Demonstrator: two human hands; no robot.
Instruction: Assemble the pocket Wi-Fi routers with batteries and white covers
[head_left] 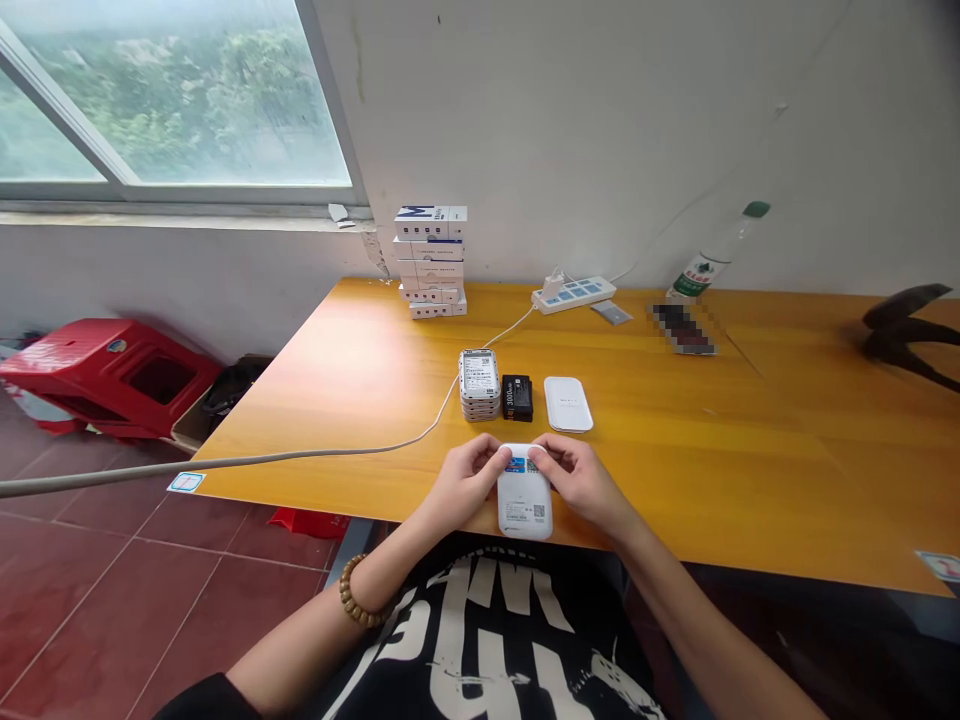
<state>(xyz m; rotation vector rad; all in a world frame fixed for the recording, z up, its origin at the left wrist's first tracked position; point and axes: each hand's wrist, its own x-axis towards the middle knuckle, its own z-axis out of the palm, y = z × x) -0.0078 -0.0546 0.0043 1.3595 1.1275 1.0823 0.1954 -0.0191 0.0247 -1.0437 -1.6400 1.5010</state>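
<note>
A white rounded device, looking like a portable Wi-Fi hotspot [523,500], is held upright between both hands at the table's front edge. Its label, QR codes and a blue sticker face me. My left hand [471,480] grips its upper left side, thumb on the face. On the upper right side, my right hand [581,480] does the same; the fingers behind are hidden. Just beyond stands a stack of similar opened devices [480,378]. Beside it are black batteries [517,398] marked 3000 and white covers [568,405] lying flat.
Stacked white boxes [431,265] stand near the wall. A power strip [574,294] with a plugged-in charger lies at the back, its cable [322,455] crossing the table leftward. A bottle [712,255] leans at the wall. A red stool [120,375] sits on the floor.
</note>
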